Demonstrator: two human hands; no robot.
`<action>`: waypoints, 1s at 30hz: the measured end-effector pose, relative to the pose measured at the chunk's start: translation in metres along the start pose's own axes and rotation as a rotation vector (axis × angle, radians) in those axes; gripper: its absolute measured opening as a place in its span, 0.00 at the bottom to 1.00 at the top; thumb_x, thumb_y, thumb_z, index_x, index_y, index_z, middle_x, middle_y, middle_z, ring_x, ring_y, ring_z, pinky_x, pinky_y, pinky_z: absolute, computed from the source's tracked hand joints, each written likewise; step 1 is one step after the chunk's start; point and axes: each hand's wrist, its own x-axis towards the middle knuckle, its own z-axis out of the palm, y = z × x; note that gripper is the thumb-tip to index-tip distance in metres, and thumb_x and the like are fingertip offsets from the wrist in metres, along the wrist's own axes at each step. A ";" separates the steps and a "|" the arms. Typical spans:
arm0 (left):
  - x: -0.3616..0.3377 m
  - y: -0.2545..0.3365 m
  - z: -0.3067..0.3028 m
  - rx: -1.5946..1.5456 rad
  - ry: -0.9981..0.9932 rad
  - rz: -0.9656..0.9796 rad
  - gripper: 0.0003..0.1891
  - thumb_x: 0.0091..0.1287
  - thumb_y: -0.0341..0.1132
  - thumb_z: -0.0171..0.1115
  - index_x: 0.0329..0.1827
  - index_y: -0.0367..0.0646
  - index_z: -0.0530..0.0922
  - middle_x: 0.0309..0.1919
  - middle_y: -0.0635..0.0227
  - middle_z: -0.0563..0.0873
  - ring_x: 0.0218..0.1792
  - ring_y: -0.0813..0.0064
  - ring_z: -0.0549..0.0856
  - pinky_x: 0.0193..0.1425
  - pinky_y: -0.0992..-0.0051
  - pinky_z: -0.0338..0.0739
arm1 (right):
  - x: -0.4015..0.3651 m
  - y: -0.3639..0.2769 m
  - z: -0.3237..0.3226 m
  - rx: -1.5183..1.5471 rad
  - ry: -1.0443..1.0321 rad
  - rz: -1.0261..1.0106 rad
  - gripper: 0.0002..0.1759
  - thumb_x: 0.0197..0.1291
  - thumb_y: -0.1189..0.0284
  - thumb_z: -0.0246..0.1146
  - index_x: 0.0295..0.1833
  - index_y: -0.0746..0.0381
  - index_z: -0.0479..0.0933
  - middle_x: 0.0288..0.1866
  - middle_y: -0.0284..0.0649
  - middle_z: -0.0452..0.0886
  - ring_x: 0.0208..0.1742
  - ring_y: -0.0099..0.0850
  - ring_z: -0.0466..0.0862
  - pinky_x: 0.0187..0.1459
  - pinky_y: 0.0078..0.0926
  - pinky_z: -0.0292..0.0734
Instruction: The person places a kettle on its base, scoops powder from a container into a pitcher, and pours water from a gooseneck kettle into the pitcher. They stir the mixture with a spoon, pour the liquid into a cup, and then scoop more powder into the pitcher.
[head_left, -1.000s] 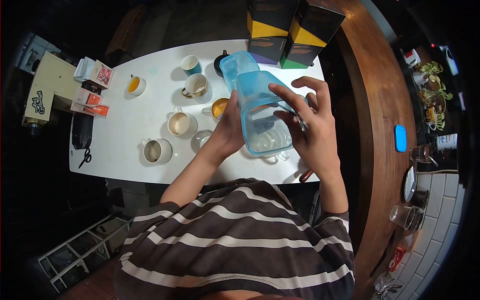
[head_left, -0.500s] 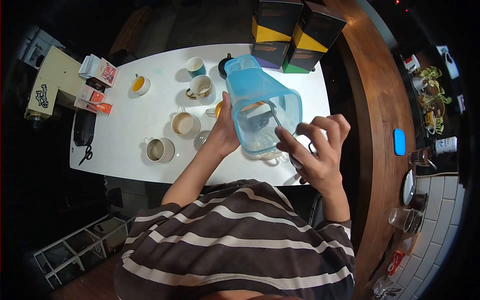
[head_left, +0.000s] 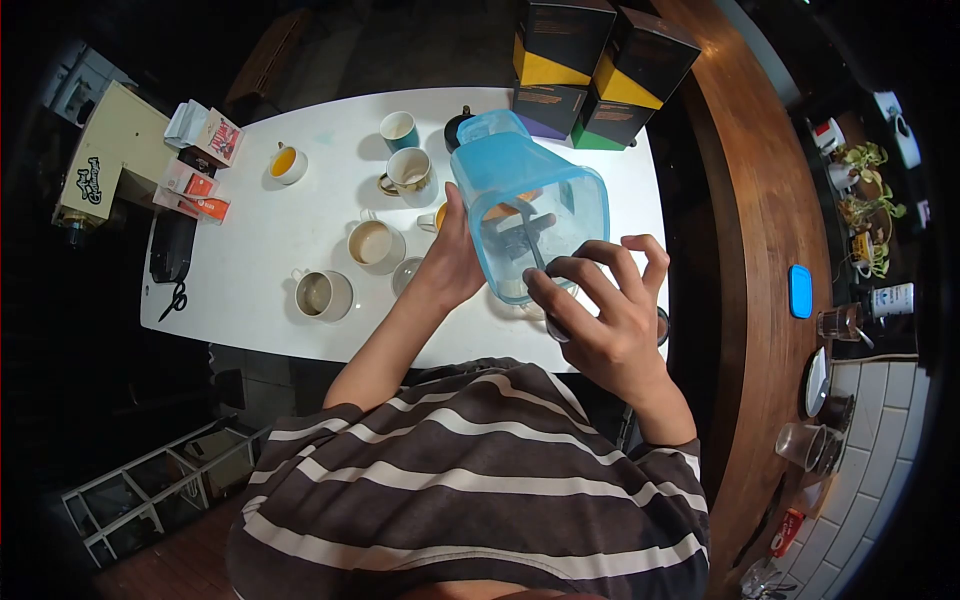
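Observation:
A translucent blue plastic container [head_left: 520, 165] is tilted over the white table, its wide opening turned toward me. My left hand [head_left: 455, 255] grips its left side, with the fingers partly hidden behind it. My right hand [head_left: 605, 315] is closed on the handle of a metal utensil [head_left: 530, 235], which reaches into the opening. The utensil's far end is hard to make out through the plastic. Left of the container stand a white mug [head_left: 409, 175], a beige mug [head_left: 376, 246] and a clear glass [head_left: 405, 274].
More cups, one a grey mug [head_left: 323, 295], stand on the white table [head_left: 250, 240]. Black boxes [head_left: 560, 50] are stacked at the back. Scissors [head_left: 174, 300] lie at the left edge. A wooden counter [head_left: 765, 300] with a blue lid [head_left: 800, 291] runs along the right.
My right hand has moved left and closer to the container's opening, taking the utensil with it. The container has stayed nearly in place in my left hand.

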 end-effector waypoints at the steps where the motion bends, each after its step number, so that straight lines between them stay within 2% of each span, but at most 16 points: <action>1: -0.001 0.000 0.000 -0.016 0.011 0.006 0.54 0.64 0.79 0.35 0.80 0.42 0.54 0.72 0.55 0.71 0.70 0.55 0.76 0.73 0.52 0.73 | 0.001 -0.001 -0.001 0.034 -0.005 0.024 0.21 0.46 0.73 0.72 0.49 0.52 0.83 0.40 0.29 0.82 0.46 0.31 0.80 0.57 0.50 0.61; 3: -0.002 0.000 0.000 -0.033 0.023 0.008 0.54 0.64 0.79 0.35 0.80 0.42 0.55 0.71 0.55 0.72 0.70 0.55 0.76 0.72 0.52 0.73 | 0.001 0.002 -0.002 0.039 0.057 0.050 0.23 0.42 0.74 0.72 0.49 0.52 0.83 0.39 0.30 0.81 0.47 0.32 0.80 0.57 0.49 0.60; 9: -0.002 0.000 -0.001 0.065 0.009 0.025 0.55 0.62 0.80 0.37 0.80 0.43 0.55 0.70 0.55 0.73 0.70 0.56 0.76 0.74 0.54 0.71 | -0.003 -0.005 0.009 0.020 0.137 0.168 0.22 0.43 0.77 0.72 0.49 0.56 0.83 0.38 0.32 0.80 0.45 0.33 0.79 0.57 0.46 0.59; 11: -0.002 -0.003 -0.004 0.045 -0.030 0.026 0.54 0.62 0.79 0.39 0.80 0.43 0.55 0.71 0.56 0.73 0.70 0.57 0.75 0.74 0.54 0.71 | -0.003 -0.013 0.011 0.122 0.083 0.249 0.22 0.44 0.79 0.71 0.50 0.56 0.83 0.36 0.32 0.78 0.44 0.34 0.78 0.56 0.45 0.59; 13: -0.002 -0.004 -0.004 0.025 -0.024 0.009 0.54 0.62 0.79 0.40 0.80 0.43 0.55 0.71 0.56 0.73 0.70 0.57 0.75 0.74 0.54 0.71 | 0.001 -0.017 0.006 0.148 0.073 0.242 0.22 0.45 0.79 0.70 0.49 0.56 0.82 0.35 0.32 0.77 0.43 0.34 0.78 0.55 0.45 0.59; 15: -0.002 -0.005 -0.005 0.007 -0.023 -0.009 0.54 0.62 0.79 0.41 0.80 0.43 0.55 0.71 0.57 0.72 0.71 0.57 0.75 0.74 0.55 0.71 | 0.005 -0.018 0.000 0.172 -0.034 0.252 0.15 0.49 0.83 0.68 0.44 0.58 0.81 0.36 0.34 0.81 0.43 0.34 0.78 0.56 0.38 0.60; 17: -0.001 -0.005 -0.007 0.019 0.009 -0.018 0.54 0.62 0.79 0.41 0.80 0.44 0.54 0.71 0.58 0.72 0.71 0.57 0.74 0.74 0.54 0.71 | 0.006 -0.016 -0.001 0.163 -0.074 0.266 0.13 0.50 0.79 0.71 0.42 0.58 0.80 0.37 0.33 0.81 0.44 0.34 0.78 0.57 0.39 0.60; 20: -0.003 -0.004 -0.003 0.072 0.056 -0.004 0.54 0.62 0.79 0.41 0.80 0.44 0.53 0.72 0.59 0.72 0.71 0.58 0.74 0.74 0.54 0.71 | 0.008 -0.014 -0.001 0.179 -0.082 0.300 0.15 0.48 0.73 0.77 0.40 0.59 0.81 0.37 0.32 0.83 0.44 0.33 0.79 0.60 0.40 0.61; 24: -0.003 -0.005 -0.003 0.058 0.052 -0.033 0.56 0.60 0.80 0.41 0.80 0.44 0.54 0.72 0.59 0.72 0.71 0.58 0.75 0.74 0.54 0.71 | 0.014 -0.011 -0.005 0.171 0.021 0.344 0.12 0.47 0.75 0.77 0.36 0.60 0.81 0.33 0.31 0.84 0.38 0.31 0.79 0.57 0.33 0.64; 27: -0.002 -0.008 -0.005 0.079 0.023 -0.039 0.58 0.58 0.82 0.41 0.80 0.44 0.54 0.71 0.58 0.72 0.70 0.57 0.75 0.75 0.54 0.70 | 0.014 -0.011 -0.011 0.183 0.052 0.350 0.12 0.47 0.76 0.77 0.36 0.60 0.81 0.33 0.32 0.84 0.36 0.31 0.78 0.56 0.33 0.65; 28: -0.002 -0.008 -0.005 0.084 0.018 -0.026 0.58 0.57 0.83 0.41 0.80 0.43 0.54 0.71 0.58 0.72 0.70 0.57 0.75 0.75 0.55 0.70 | 0.013 -0.009 -0.011 0.221 0.062 0.321 0.11 0.50 0.75 0.74 0.38 0.61 0.79 0.33 0.32 0.83 0.39 0.33 0.79 0.56 0.40 0.60; 30: -0.002 -0.007 -0.005 0.093 0.014 -0.011 0.59 0.57 0.83 0.40 0.80 0.43 0.54 0.71 0.57 0.72 0.70 0.57 0.75 0.75 0.55 0.70 | 0.014 -0.009 -0.013 0.214 0.077 0.314 0.11 0.51 0.74 0.74 0.38 0.61 0.79 0.33 0.31 0.83 0.38 0.32 0.79 0.55 0.40 0.60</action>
